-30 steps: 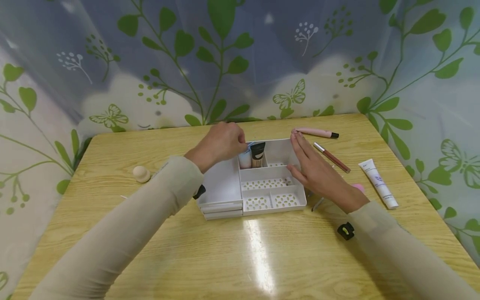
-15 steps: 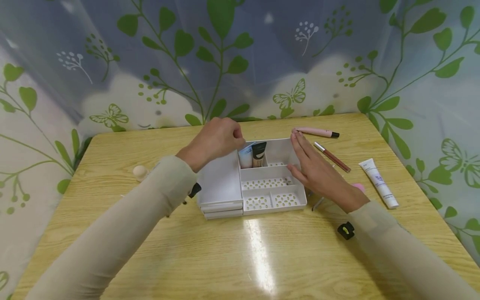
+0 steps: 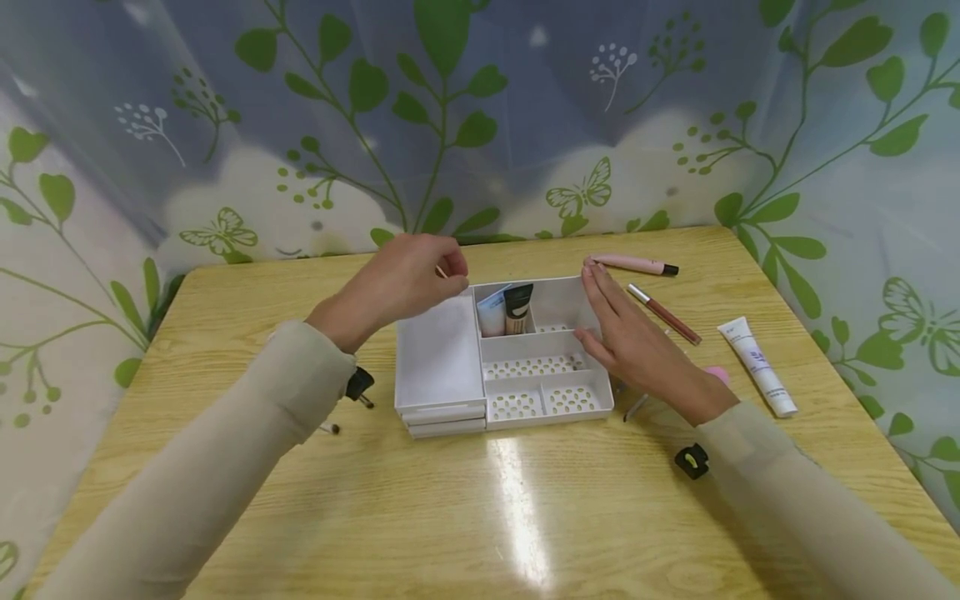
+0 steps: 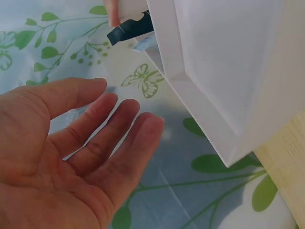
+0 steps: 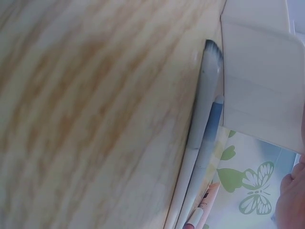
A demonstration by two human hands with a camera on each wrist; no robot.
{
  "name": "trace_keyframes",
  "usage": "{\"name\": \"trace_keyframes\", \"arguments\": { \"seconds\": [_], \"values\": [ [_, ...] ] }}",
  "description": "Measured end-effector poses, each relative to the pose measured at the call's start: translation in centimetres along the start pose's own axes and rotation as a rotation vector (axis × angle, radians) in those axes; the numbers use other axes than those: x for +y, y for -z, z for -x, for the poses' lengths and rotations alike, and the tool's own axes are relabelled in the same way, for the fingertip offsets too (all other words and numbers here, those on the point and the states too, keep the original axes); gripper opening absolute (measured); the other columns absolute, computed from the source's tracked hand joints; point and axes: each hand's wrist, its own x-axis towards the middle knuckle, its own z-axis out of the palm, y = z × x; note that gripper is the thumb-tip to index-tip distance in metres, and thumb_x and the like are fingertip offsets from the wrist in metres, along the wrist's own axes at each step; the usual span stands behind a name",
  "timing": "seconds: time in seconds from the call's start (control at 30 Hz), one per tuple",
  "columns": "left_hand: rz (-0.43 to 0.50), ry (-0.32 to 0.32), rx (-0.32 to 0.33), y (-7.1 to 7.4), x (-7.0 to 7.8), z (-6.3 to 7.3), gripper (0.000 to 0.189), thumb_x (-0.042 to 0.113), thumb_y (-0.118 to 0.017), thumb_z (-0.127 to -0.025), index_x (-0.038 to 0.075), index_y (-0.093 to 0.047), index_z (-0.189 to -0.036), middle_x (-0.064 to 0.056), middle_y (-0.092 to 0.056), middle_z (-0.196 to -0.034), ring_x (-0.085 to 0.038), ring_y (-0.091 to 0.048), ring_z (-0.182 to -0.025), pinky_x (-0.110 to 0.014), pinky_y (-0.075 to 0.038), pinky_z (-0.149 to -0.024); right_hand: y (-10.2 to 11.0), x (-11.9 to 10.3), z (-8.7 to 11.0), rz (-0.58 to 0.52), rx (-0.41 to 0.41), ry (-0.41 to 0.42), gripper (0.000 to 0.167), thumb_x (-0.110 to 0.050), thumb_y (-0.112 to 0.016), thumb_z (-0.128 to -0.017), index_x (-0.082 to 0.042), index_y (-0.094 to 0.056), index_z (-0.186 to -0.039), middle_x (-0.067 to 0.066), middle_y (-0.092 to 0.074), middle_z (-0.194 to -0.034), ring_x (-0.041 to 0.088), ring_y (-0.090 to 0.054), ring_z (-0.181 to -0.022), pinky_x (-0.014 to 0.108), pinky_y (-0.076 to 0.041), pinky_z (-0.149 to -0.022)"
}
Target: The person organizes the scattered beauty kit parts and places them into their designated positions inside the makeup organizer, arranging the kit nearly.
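Here's the white organizer, sitting mid-tabletop, drawers stacked on its left side, divided compartments on its right. And look at the left hand: it hangs by the organizer's far left corner, just clear of it, fingers loosely bent and slightly spread, palm bare. Over on the right, the right hand rests against the organizer's right wall, near the far corner, fingers straight and pressed together, thumb set apart from them. Two tubes stand in the far left compartment: a blue-and-white tube, tilted, and right beside it a black-capped tube. Far right, a pink tube lies behind a reddish-brown lip gloss; farther right and nearer lies a white tube. Down by the organizer's right wall, two brushes lie side by side, a pale brush and a bluish brush!
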Motion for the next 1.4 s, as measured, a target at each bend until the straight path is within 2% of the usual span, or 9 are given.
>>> {"name": "trace_keyframes", "arguments": {
  "seconds": [0.13,0.37,0.5,0.77,0.97,1.2,1.4],
  "values": [
    [0.006,-0.002,0.013,0.2,-0.7,0.6,0.016,0.023,-0.068,-0.108,0.012,-0.075,-0.116,-0.007,-0.078,-0.120,-0.027,-0.072,-0.107,-0.045,-0.060,-0.090,0.0,0.0,0.0,0.004,0.011,0.012,0.089,-0.008,-0.074,-0.104,0.013,-0.016,-0.169,0.035,-0.020,-0.176,0.050,-0.025,-0.164,0.057,-0.029,-0.134],
    [0.017,0.034,0.042,0.6,-2.1,1.8,0.020,0.024,-0.066,-0.108,0.012,-0.075,-0.121,-0.008,-0.078,-0.123,-0.027,-0.074,-0.115,-0.047,-0.060,-0.095,-0.1,0.1,0.0,0.002,0.003,0.000,0.089,-0.009,-0.073,-0.105,0.012,-0.015,-0.169,0.033,-0.018,-0.177,0.050,-0.024,-0.164,0.056,-0.028,-0.135],
    [0.017,0.050,0.050,1.0,-3.2,2.7,0.022,0.025,-0.064,-0.109,0.011,-0.074,-0.123,-0.010,-0.078,-0.126,-0.029,-0.074,-0.117,-0.049,-0.060,-0.097,-0.1,0.1,0.0,0.003,-0.001,-0.006,0.089,-0.010,-0.072,-0.105,0.012,-0.015,-0.169,0.030,-0.015,-0.179,0.050,-0.024,-0.164,0.057,-0.028,-0.135],
    [0.017,0.107,0.056,1.6,-5.7,4.6,0.023,0.027,-0.064,-0.110,0.011,-0.073,-0.124,-0.011,-0.077,-0.127,-0.031,-0.073,-0.118,-0.052,-0.060,-0.094,-0.1,0.1,0.0,0.009,-0.007,-0.007,0.089,-0.011,-0.072,-0.106,0.012,-0.014,-0.169,0.033,-0.018,-0.177,0.050,-0.024,-0.164,0.056,-0.027,-0.135],
    [0.019,0.155,0.028,1.9,-8.2,5.7,0.028,0.032,-0.064,-0.111,0.011,-0.071,-0.128,-0.015,-0.074,-0.133,-0.035,-0.071,-0.122,-0.055,-0.058,-0.097,0.0,0.0,0.0,0.003,-0.014,-0.016,0.089,-0.012,-0.071,-0.106,0.011,-0.013,-0.170,0.029,-0.013,-0.180,0.050,-0.024,-0.164,0.061,-0.030,-0.133],
    [-0.005,0.205,0.037,2.1,-11.6,6.7,0.030,0.032,-0.063,-0.111,0.009,-0.070,-0.129,-0.020,-0.073,-0.135,-0.039,-0.070,-0.122,-0.059,-0.058,-0.098,0.0,-0.1,0.0,0.000,-0.005,-0.013,0.089,-0.011,-0.072,-0.106,0.012,-0.014,-0.169,0.032,-0.015,-0.178,0.049,-0.023,-0.165,0.056,-0.026,-0.136],
    [-0.007,0.241,0.037,2.1,-14.5,7.8,0.031,0.031,-0.063,-0.111,0.007,-0.070,-0.129,-0.022,-0.073,-0.134,-0.041,-0.070,-0.119,-0.059,-0.058,-0.095,-0.1,-0.1,0.0,0.000,-0.005,-0.017,0.088,-0.011,-0.072,-0.106,0.013,-0.015,-0.169,0.033,-0.017,-0.178,0.050,-0.024,-0.164,0.059,-0.028,-0.134]
  ]
}}
